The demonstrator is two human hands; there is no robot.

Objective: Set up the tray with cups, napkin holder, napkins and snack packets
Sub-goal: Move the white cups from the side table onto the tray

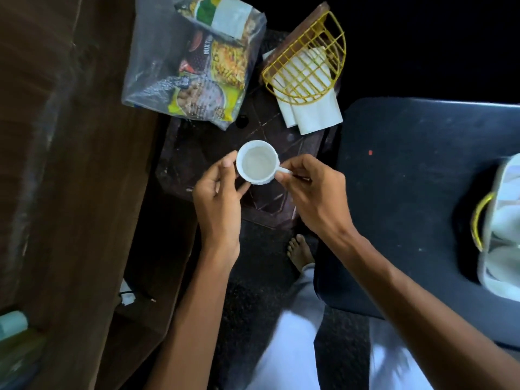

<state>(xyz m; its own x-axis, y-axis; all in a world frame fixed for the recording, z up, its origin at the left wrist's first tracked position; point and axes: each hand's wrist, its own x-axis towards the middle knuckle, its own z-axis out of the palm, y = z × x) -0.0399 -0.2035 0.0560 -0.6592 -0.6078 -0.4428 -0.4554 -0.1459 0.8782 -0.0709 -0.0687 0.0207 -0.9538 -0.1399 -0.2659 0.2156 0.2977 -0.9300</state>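
Note:
A small white cup [258, 162] is held above the dark brown tray [197, 153] by both hands. My left hand [218, 195] cups its body with thumb and fingers. My right hand [312, 192] pinches its handle. At the tray's far left lies a clear plastic bag of snack packets [194, 60]. A yellow wire napkin holder [306, 63] with a brown base lies on its side at the tray's far right, with white napkins [309, 108] sticking out under it.
A brown wooden surface [64, 164] runs along the left. A dark blue chair seat [408, 192] stands on the right, with a clear bag of white items [503, 226] on its right edge. My bare foot [299, 250] and light trousers show below the tray.

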